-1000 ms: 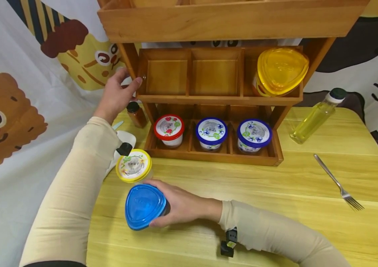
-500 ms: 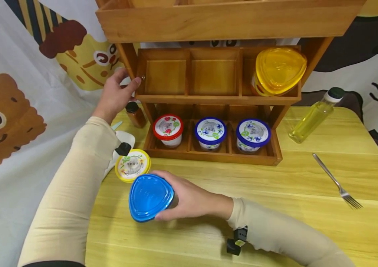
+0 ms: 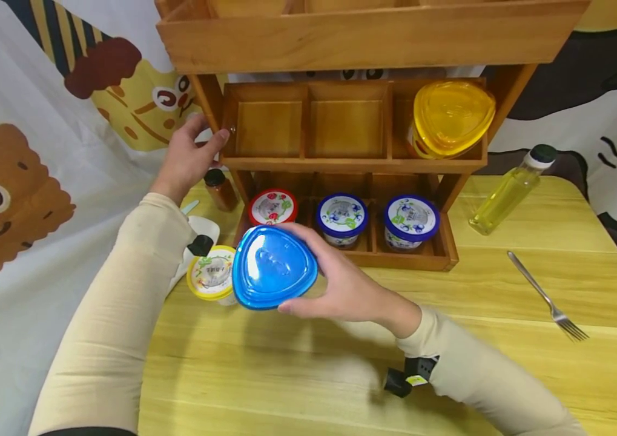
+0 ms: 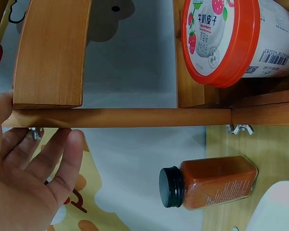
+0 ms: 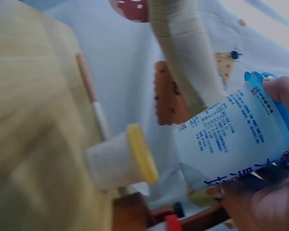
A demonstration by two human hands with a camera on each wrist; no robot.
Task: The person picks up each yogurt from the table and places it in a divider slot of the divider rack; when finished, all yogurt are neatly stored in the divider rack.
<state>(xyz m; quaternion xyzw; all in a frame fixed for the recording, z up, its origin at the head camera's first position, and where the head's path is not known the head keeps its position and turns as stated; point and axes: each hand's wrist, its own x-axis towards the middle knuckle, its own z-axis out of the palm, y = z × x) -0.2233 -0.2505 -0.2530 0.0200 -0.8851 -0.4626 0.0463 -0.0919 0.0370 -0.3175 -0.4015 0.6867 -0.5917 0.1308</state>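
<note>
My right hand [image 3: 349,284] grips a white tub with a blue rounded-triangle lid [image 3: 274,267], raised over the table in front of the rack. In the right wrist view, blue printing covers the side of this tub [image 5: 224,139]. My left hand [image 3: 191,151] holds the left upright of the wooden rack [image 3: 354,163] at the middle tier, thumb on the inner side and fingers around the outside. The left wrist view has that hand [image 4: 33,168] against the wooden side. A yellow-lidded tub [image 3: 211,274] stands on the table, partly behind the blue lid.
The bottom tier holds a red-lidded tub [image 3: 272,206] and two blue-rimmed tubs [image 3: 342,215]. A yellow-lidded container [image 3: 452,118] sits in the middle tier's right compartment. Left of the rack is a spice jar [image 3: 221,191]; to the right, an oil bottle [image 3: 512,191] and a fork [image 3: 548,297].
My right hand has lifted the blue-lidded tub up and to the right, towards the rack; its lid now overlaps the yellow-lidded tub. My left hand stays on the rack's upright.
</note>
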